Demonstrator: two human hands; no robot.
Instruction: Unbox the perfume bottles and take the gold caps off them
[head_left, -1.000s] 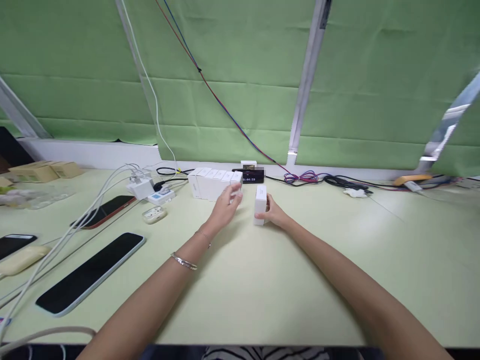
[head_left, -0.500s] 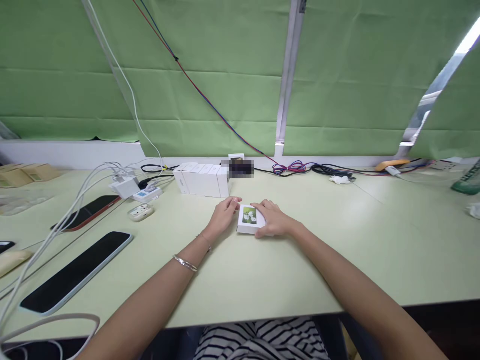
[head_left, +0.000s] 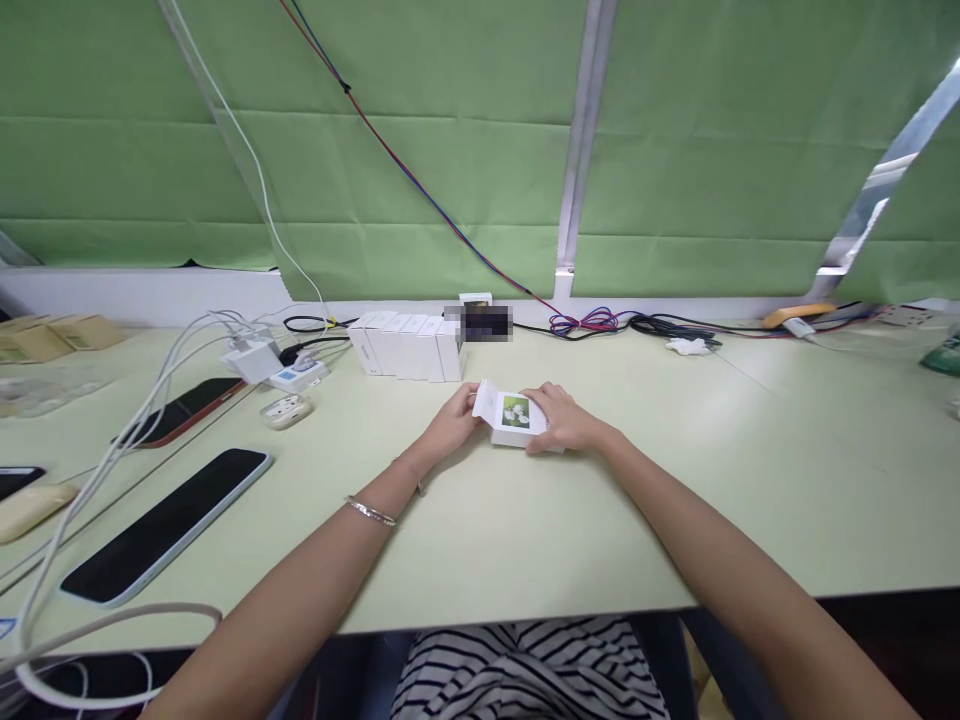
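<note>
A small white box (head_left: 507, 436) with a picture of white flowers on green lies flat on the table in front of me. Its left end flap (head_left: 486, 401) stands folded out. My right hand (head_left: 568, 420) grips the box's right end, thumb at the near edge and fingers over the far one. At the opened end, my left hand (head_left: 451, 424) has its fingers closed on the flap, with the fingertips partly hidden behind it. Whatever lies inside the box is out of sight.
Behind my left hand stands a row of white boxes (head_left: 409, 350). To the left are phones (head_left: 169, 520), an earphone case (head_left: 286, 411), and white chargers with cables (head_left: 251, 358). Coiled cables (head_left: 664, 325) and a crumpled tissue (head_left: 687, 346) lie along the back.
The left end flap of the box has swung open outward, with my left hand at it. My right hand keeps its grip. The whole view has shifted slightly.
</note>
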